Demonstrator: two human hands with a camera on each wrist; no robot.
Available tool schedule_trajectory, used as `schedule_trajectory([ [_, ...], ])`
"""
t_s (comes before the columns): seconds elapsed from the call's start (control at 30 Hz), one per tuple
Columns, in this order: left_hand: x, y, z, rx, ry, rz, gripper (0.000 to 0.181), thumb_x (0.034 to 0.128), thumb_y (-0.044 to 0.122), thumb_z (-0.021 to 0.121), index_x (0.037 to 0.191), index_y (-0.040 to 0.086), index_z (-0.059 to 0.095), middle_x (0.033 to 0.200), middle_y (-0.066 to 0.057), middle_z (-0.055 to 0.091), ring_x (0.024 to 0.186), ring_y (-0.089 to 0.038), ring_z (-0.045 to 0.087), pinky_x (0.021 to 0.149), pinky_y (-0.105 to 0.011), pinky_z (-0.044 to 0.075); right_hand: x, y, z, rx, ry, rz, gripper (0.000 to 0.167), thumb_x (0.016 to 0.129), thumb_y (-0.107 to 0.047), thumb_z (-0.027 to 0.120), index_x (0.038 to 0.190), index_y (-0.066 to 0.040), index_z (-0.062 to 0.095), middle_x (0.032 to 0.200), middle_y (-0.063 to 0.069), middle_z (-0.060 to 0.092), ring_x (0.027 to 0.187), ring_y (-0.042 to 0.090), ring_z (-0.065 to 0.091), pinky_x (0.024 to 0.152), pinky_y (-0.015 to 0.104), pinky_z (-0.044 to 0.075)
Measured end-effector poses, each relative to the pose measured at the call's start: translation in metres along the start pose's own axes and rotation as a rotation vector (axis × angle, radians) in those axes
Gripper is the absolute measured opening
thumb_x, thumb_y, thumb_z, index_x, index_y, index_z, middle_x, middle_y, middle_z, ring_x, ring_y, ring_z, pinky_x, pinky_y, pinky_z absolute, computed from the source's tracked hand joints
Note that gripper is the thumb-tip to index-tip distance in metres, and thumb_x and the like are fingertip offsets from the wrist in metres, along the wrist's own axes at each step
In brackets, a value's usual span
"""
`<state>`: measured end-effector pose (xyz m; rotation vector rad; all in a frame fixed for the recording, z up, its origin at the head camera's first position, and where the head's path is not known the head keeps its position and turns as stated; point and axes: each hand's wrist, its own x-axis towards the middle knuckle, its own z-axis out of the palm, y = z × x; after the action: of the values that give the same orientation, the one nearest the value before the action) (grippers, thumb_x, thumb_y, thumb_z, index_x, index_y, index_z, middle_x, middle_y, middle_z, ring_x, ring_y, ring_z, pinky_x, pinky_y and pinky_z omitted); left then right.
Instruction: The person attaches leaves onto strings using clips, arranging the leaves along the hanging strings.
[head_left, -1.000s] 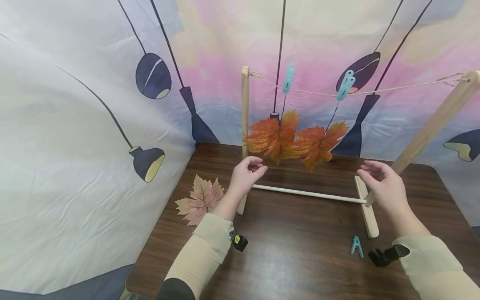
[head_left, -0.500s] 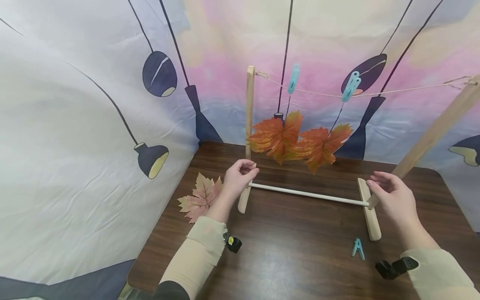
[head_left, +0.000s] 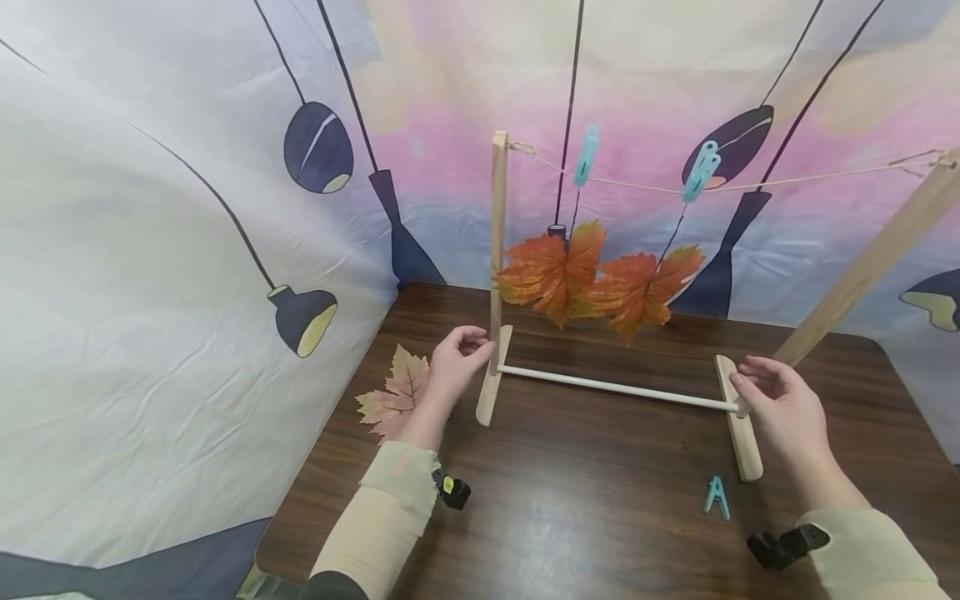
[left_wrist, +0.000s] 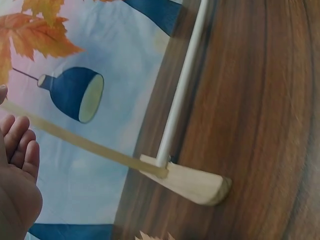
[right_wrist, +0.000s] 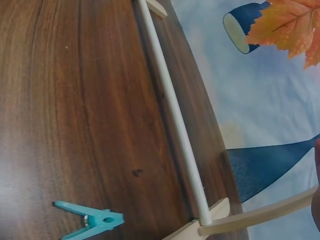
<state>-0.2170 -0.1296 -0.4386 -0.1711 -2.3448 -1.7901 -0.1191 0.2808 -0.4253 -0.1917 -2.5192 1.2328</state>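
A wooden drying rack stands on the table, with a white crossbar (head_left: 615, 389) between its feet and a string (head_left: 637, 185) between its posts. Two orange maple leaves (head_left: 551, 271) hang from the string by light-blue clothespins (head_left: 701, 171). My left hand (head_left: 455, 367), fingers loosely bent, is beside the left post (head_left: 498, 242); the left wrist view shows nothing in its grasp. My right hand (head_left: 787, 412) is similarly bent by the lower right post (head_left: 870, 258); only its edge shows in the right wrist view. A pinkish leaf (head_left: 397, 396) lies partly hidden under my left forearm.
One loose blue clothespin (head_left: 716, 497) lies on the brown table (head_left: 570, 517), left of my right wrist. The rack's wooden feet (head_left: 738, 425) extend forward and back. A printed cloth backdrop (head_left: 172, 333) surrounds the table behind and at left.
My left hand has moved left and slightly down toward the left post. My right hand has lowered and shifted a little right. The view has tilted slightly; the hanging leaves stay on the string.
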Motion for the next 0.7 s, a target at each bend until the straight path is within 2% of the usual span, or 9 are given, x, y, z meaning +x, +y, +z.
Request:
schedule_trajectory([
  [0.23, -0.005, -0.016, -0.012, -0.018, -0.009, -0.01, 0.024, 0.0817, 0.008, 0.072, 0.101, -0.002, 0.063, 0.089, -0.01, 0.065, 0.079, -0.015, 0.058, 0.073, -0.024, 0.046, -0.007, 0.008, 0.003, -0.008, -0.002, 0.024, 0.048, 0.093, -0.03, 0.059, 0.125, 0.004, 0.05, 0.098, -0.026, 0.048, 0.084, -0.017, 0.045, 0.065, 0.005, 0.04],
  [0.43, -0.007, -0.025, -0.022, -0.035, -0.03, -0.06, 0.026, 0.0827, 0.009, 0.071, 0.104, -0.002, 0.062, 0.093, -0.01, 0.064, 0.081, -0.011, 0.057, 0.073, -0.022, 0.046, -0.01, 0.013, 0.006, -0.011, -0.01, 0.05, 0.05, 0.092, -0.032, 0.059, 0.126, 0.003, 0.051, 0.097, -0.029, 0.047, 0.084, -0.016, 0.045, 0.066, 0.005, 0.039],
  [0.6, -0.018, -0.01, -0.032, -0.02, -0.057, -0.056, 0.028, 0.0837, 0.003, 0.068, 0.106, -0.01, 0.058, 0.095, -0.015, 0.063, 0.081, -0.01, 0.055, 0.073, -0.019, 0.045, -0.013, 0.015, 0.008, -0.03, -0.009, 0.076, 0.05, 0.091, -0.034, 0.06, 0.126, 0.001, 0.052, 0.096, -0.026, 0.049, 0.084, -0.016, 0.043, 0.066, 0.007, 0.037],
  [0.7, -0.026, -0.003, -0.038, -0.004, -0.042, -0.07, 0.027, 0.0839, 0.002, 0.067, 0.106, -0.011, 0.058, 0.094, -0.015, 0.063, 0.081, -0.009, 0.055, 0.073, -0.018, 0.045, -0.015, 0.016, 0.01, -0.042, -0.006, 0.089, 0.051, 0.091, -0.035, 0.06, 0.126, 0.001, 0.052, 0.097, -0.023, 0.051, 0.084, -0.017, 0.042, 0.067, 0.008, 0.036],
])
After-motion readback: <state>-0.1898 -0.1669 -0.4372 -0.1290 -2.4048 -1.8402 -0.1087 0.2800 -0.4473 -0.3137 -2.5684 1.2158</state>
